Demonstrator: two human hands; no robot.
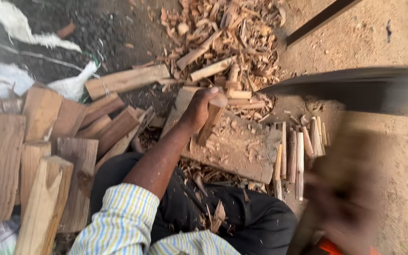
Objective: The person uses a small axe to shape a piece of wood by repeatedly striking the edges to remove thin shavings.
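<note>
My left hand (198,111) is shut on a short piece of wood (212,119) and holds it upright on a flat wooden chopping block (242,153). At the lower right my right hand (345,203) is a blur of motion, closed on the handle of a large dark chopping blade (355,87). That blade is raised and sweeps across the upper right, above and to the right of the held piece. I sit on the ground in dark trousers and a striped shirt sleeve (123,222).
Thin split sticks (298,156) lie in a row right of the block. Wood chips and offcuts (227,38) are heaped behind it. Thick wood blocks (48,141) are stacked on the left, beside a white sack (5,28). A dark rod (322,19) crosses the top right.
</note>
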